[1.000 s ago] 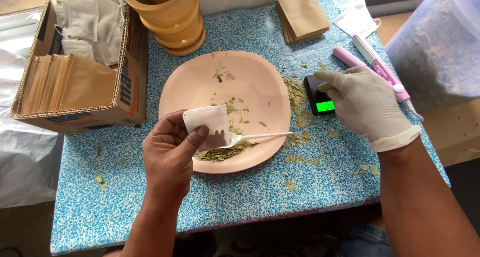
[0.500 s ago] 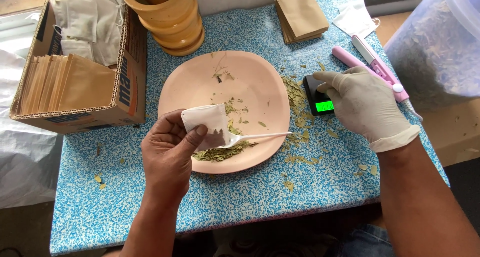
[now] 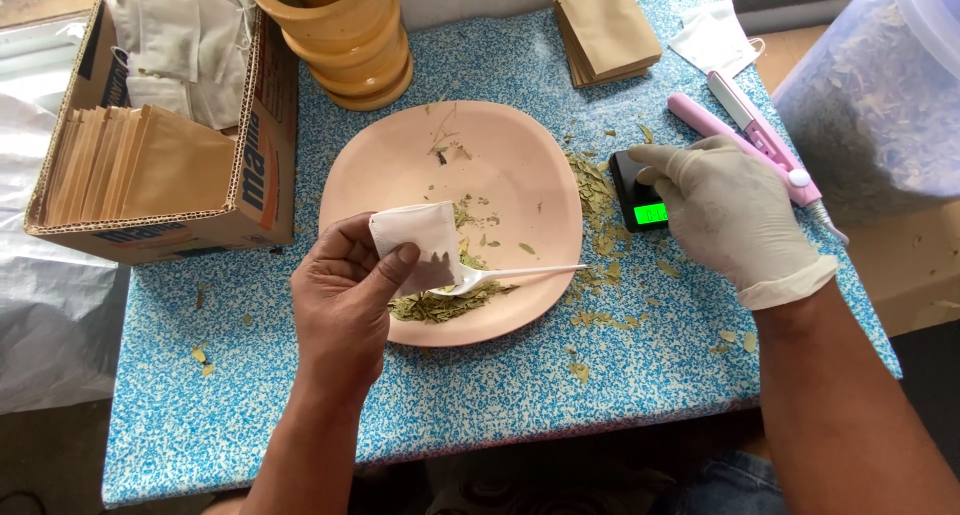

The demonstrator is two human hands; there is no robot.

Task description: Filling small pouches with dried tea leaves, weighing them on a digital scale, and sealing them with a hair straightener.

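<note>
A cardboard box of brown paper envelopes, a stack of wooden bowls, a pile of brown sachets and a pink sealing tool ringed the speckled blue worktop. The bare left hand pinched a small white filter bag between thumb and fingers above the near edge of a pink plate strewn with dried leaves. A white plastic spoon lay across the plate, its handle pointing right. The gloved right hand rested, fingers loosely spread, on a small black pocket scale just beside the plate.
</note>
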